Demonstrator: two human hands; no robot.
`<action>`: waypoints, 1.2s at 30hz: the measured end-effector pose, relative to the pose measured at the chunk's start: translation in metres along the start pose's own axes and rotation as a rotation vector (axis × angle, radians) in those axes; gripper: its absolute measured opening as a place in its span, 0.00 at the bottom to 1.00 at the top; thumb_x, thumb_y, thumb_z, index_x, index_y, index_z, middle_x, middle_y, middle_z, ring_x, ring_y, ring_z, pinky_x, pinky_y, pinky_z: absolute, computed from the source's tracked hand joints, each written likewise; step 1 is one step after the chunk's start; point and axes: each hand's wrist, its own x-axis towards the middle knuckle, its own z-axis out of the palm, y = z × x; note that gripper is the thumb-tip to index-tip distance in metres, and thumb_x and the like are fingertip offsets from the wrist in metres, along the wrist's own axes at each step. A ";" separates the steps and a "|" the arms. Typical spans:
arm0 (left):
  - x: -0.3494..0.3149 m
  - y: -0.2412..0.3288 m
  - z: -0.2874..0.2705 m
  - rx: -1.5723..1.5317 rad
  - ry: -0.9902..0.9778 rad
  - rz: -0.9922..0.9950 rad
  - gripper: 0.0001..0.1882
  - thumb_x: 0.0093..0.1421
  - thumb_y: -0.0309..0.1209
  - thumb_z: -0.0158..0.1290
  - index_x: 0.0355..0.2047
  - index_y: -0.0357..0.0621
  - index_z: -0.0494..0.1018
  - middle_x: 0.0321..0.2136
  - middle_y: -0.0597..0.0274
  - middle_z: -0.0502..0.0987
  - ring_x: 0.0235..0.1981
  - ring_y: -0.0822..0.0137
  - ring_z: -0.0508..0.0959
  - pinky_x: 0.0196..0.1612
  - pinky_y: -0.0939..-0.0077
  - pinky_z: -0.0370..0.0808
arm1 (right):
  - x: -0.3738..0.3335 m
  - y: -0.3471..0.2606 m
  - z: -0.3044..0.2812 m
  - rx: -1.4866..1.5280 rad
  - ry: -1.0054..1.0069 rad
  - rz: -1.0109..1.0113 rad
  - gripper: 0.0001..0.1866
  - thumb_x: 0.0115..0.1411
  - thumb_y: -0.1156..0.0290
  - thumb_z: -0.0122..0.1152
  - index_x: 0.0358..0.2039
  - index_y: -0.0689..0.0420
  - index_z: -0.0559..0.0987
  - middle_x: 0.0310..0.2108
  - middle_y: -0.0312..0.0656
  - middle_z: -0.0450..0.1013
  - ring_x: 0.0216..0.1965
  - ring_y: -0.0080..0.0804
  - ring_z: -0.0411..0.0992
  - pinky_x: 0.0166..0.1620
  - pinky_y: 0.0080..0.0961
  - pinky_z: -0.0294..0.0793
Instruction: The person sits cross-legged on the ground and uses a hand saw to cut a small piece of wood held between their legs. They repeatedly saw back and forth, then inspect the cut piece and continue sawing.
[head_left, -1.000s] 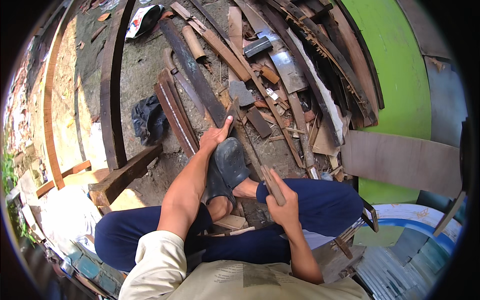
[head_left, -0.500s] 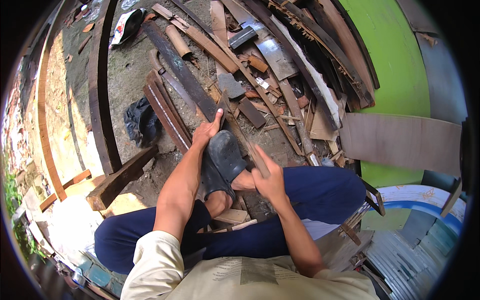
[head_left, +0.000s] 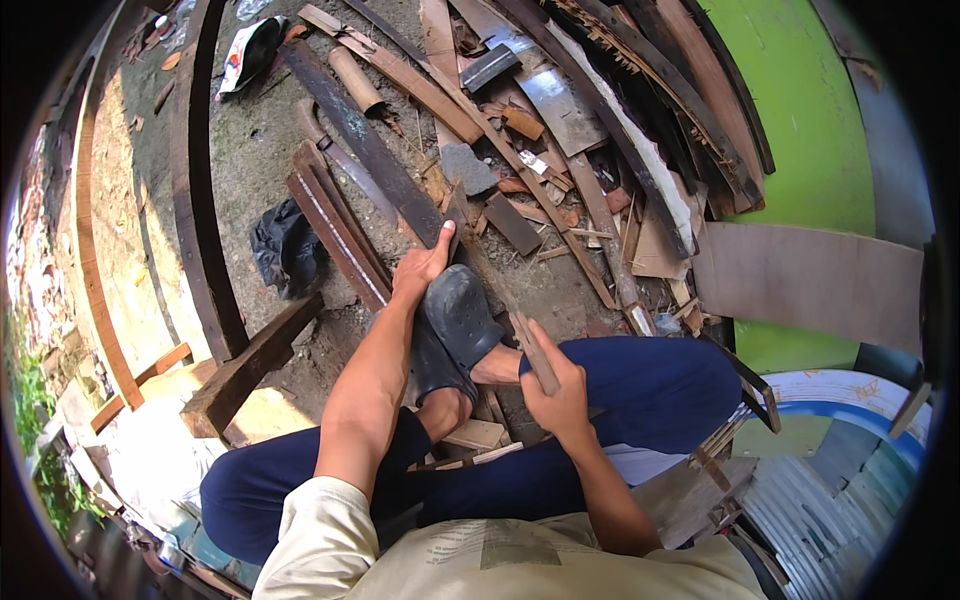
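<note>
My left hand (head_left: 422,268) closes round the near end of a long dark wooden plank (head_left: 365,140), thumb up by its cut end. My right hand (head_left: 556,398) grips the wooden handle (head_left: 536,352) of a tool over my right thigh. From that handle a thin brown strip, seemingly its blade, slants up-left toward the plank's end; against the ground its outline is hard to make out. A black rubber clog (head_left: 463,318) on my foot sits just below the plank's end, close to my left hand.
Left of the plank lie a tool with a curved wooden handle (head_left: 311,122), reddish-brown strips (head_left: 335,225) and a black plastic bag (head_left: 284,245). Scrap wood, a grey stone piece (head_left: 467,168) and a bamboo piece (head_left: 355,80) litter the ground ahead. A green panel (head_left: 800,130) stands at right.
My right hand has drawn back toward me and slightly right with the wooden-handled tool. My left hand keeps its hold on the plank. The whole view has shifted slightly.
</note>
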 end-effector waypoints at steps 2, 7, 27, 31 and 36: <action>0.006 -0.003 0.006 0.007 -0.007 0.014 0.67 0.50 0.84 0.29 0.58 0.26 0.71 0.60 0.34 0.70 0.64 0.42 0.68 0.65 0.54 0.64 | 0.059 0.026 0.031 0.010 0.027 -0.023 0.33 0.51 0.79 0.54 0.61 0.65 0.72 0.51 0.60 0.77 0.52 0.42 0.78 0.54 0.29 0.74; 0.006 0.004 0.003 0.000 -0.037 0.039 0.67 0.49 0.85 0.28 0.57 0.26 0.72 0.60 0.33 0.70 0.64 0.42 0.68 0.65 0.55 0.64 | 0.102 0.008 0.044 0.008 0.017 0.146 0.33 0.53 0.73 0.58 0.62 0.58 0.72 0.44 0.65 0.76 0.48 0.57 0.77 0.50 0.37 0.75; 0.029 -0.005 0.011 0.086 0.039 0.145 0.68 0.48 0.86 0.24 0.60 0.32 0.70 0.65 0.36 0.64 0.69 0.44 0.62 0.68 0.55 0.58 | -0.067 -0.053 -0.062 -0.045 -0.030 0.124 0.33 0.53 0.78 0.54 0.63 0.64 0.70 0.45 0.62 0.78 0.47 0.50 0.80 0.48 0.32 0.77; 0.021 -0.003 -0.004 0.168 0.048 0.170 0.66 0.50 0.85 0.26 0.61 0.31 0.69 0.64 0.34 0.65 0.68 0.45 0.62 0.69 0.56 0.56 | -0.121 -0.056 -0.068 -0.010 0.061 0.166 0.33 0.53 0.78 0.54 0.63 0.63 0.70 0.43 0.60 0.79 0.43 0.46 0.82 0.47 0.31 0.77; -0.019 0.011 -0.017 0.257 0.321 0.232 0.46 0.59 0.65 0.50 0.57 0.30 0.72 0.56 0.35 0.73 0.59 0.43 0.74 0.61 0.55 0.70 | -0.159 -0.024 -0.078 0.068 0.215 -0.009 0.33 0.53 0.81 0.54 0.63 0.62 0.71 0.41 0.52 0.81 0.34 0.26 0.78 0.39 0.24 0.76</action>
